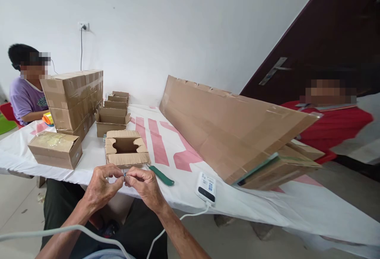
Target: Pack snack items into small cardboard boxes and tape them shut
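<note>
My left hand [103, 186] and my right hand [145, 186] meet at the table's front edge, fingertips pinched close together. Between them is a tiny bluish piece [124, 174], too small to name, which both hands seem to grip. Just beyond my fingers stands a small open cardboard box [127, 159] with its flaps folded out; its inside looks dark. To the right of my right hand lies a green-handled tool [162, 175], its thin tip pointing toward the box.
Stacked cartons [74, 101] and a closed carton [55, 150] stand left, with more open boxes [112, 120] behind. A large cardboard panel [231, 124] leans at right. A white device [206, 189] trails a cable. One person [28, 93] sits left, another [341, 128] right.
</note>
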Demonstrator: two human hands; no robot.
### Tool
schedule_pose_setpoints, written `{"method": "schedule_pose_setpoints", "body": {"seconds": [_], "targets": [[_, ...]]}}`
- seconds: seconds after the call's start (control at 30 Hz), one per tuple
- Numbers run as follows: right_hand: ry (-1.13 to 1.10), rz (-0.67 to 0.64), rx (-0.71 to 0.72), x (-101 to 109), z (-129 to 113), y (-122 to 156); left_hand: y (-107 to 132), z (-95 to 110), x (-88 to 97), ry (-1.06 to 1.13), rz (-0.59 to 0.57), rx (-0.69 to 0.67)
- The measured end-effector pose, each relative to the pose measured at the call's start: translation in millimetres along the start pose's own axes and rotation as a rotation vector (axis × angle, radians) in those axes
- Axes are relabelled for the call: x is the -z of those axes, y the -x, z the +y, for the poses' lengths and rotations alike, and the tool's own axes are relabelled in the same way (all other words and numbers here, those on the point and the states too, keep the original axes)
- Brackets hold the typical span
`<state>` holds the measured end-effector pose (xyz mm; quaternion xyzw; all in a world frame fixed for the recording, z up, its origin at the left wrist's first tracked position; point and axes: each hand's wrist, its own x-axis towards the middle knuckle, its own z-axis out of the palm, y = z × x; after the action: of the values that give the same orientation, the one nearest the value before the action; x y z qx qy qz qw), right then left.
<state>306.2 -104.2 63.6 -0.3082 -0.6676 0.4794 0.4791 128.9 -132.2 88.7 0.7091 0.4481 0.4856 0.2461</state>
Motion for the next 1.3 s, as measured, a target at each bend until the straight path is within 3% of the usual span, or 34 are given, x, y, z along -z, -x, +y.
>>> {"method": "schedule_pose_setpoints", "body": {"seconds": [0.4, 0.6, 0.73, 1.03, 1.3], "targets": [[0.118, 0.061, 0.108, -9.3, -0.4, 2.2, 2.3, -3.5, -2.4, -0.018, 0.077, 0.11], [0.14, 0.043, 0.133, -8.4, -0.1, 1.8, 0.6, -3.8, 5.0, 0.068, -0.014, 0.16], [0.163, 0.026, 0.159, -7.6, -0.5, 1.2, -0.7, -5.5, 5.3, 0.048, -0.014, 0.14], [0.138, 0.062, 0.151, -11.3, 0.4, 1.8, 0.5, -6.3, 0.3, 0.027, 0.036, 0.133], [0.081, 0.062, 0.092, -12.7, -0.6, 2.6, 1.3, -10.2, 0.6, 0.144, 0.049, 0.232]]}}
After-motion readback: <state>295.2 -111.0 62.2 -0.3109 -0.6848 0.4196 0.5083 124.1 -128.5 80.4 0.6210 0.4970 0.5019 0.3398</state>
